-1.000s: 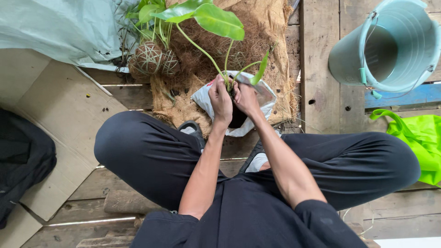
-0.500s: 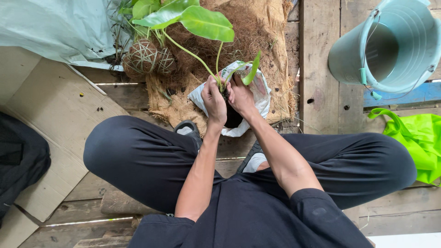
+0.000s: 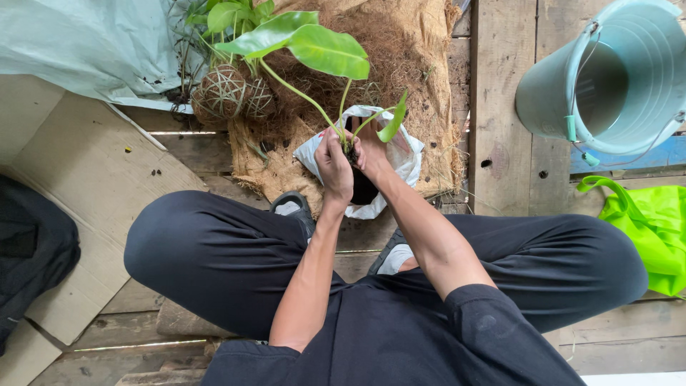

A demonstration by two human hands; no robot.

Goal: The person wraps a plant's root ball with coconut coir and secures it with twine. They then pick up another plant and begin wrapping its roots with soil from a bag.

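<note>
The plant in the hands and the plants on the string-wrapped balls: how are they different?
The held plant has large, long-stemmed leaves; the ball plants have smaller, clustered leaves. The held plant's base sits between the left hand and right hand over a white bag; the ball plants rest on coconut fibre. Both are green.

You have a white plastic bag (image 3: 400, 154) right in front of you, crumpled and open, lying on the brown fibre mat (image 3: 429, 86). A bright green bag (image 3: 654, 229) lies by your right knee. Flat brown cardboard (image 3: 86, 186) lies on the floor to your left.
</note>
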